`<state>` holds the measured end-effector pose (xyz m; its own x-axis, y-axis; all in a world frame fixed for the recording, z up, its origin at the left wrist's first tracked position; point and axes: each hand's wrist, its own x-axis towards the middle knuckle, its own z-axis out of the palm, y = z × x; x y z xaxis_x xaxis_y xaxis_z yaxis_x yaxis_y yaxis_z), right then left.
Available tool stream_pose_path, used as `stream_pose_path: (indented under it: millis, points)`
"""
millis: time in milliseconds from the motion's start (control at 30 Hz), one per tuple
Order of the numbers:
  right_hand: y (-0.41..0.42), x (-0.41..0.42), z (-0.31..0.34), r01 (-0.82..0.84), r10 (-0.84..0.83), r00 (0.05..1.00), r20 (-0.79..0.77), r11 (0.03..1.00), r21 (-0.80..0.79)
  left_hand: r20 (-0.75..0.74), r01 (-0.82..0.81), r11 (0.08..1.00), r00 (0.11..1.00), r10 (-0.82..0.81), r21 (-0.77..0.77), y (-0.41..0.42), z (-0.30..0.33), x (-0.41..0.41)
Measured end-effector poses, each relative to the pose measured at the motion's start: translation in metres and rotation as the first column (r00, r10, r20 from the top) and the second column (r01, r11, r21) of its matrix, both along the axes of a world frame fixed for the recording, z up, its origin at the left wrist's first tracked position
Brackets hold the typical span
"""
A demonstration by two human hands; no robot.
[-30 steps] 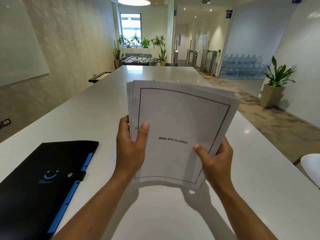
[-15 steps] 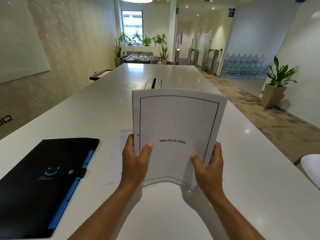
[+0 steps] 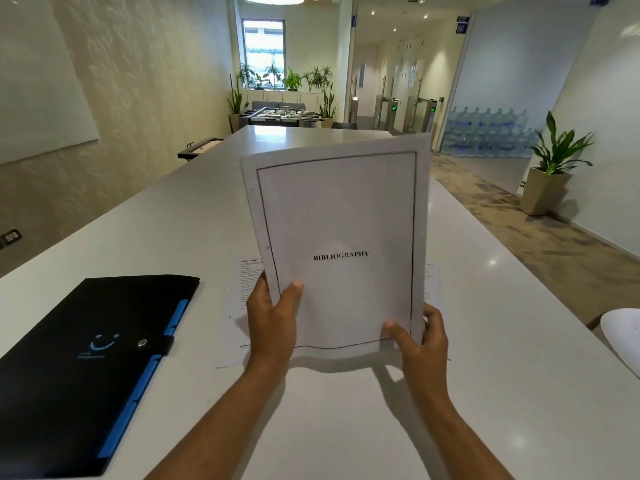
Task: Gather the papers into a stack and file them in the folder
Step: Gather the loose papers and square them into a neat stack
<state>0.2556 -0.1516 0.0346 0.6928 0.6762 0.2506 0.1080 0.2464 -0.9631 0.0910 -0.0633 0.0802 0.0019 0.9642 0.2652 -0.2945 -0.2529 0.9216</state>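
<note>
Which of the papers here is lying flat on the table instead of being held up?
The printed sheet lying on the table behind the hands. The Bibliography stack is upright, gripped by the left hand and right hand.

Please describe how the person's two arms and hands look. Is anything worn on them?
Both forearms are bare: no sleeve reaches into view. The left hand and the right hand show no glove, ring, watch or bracelet. The visible thumbnails are short and unpainted.
</note>
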Motion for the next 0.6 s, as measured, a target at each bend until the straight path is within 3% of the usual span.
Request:
stream_pose_path:
  millis: [67, 133, 200, 300, 467, 600]
  points:
    - [-0.001, -0.001, -0.002, -0.010, 0.015, 0.962, -0.272, 1.000, 0.023, 0.070, -0.020, 0.998, 0.997, 0.023, -0.051, 0.001, 0.001, 0.004]
    - [-0.001, -0.012, -0.004, -0.079, 0.135, 0.824, -0.550, 0.989, 0.125, 0.140, -0.007, 0.993, 0.990, 0.024, -0.120, -0.001, -0.003, 0.012]
    - [0.000, -0.023, -0.005, -0.127, 0.251, 0.686, -0.682, 0.965, 0.228, 0.206, 0.038, 0.983, 0.979, 0.000, -0.181, -0.006, -0.010, 0.022]
    - [0.002, -0.030, 0.004, -0.131, 0.297, 0.661, -0.689, 0.950, 0.283, 0.238, 0.107, 0.971, 0.970, -0.054, -0.213, -0.015, -0.021, 0.032]
    - [0.001, 0.002, 0.013, -0.034, 0.168, 0.797, -0.580, 0.972, 0.234, 0.210, 0.324, 0.911, 0.938, -0.275, -0.255, 0.005, -0.017, 0.014]
    - [-0.002, 0.035, 0.017, -0.064, 0.082, 0.916, -0.392, 0.996, 0.059, 0.218, 0.260, 0.933, 0.954, -0.208, -0.248, 0.044, -0.003, -0.024]
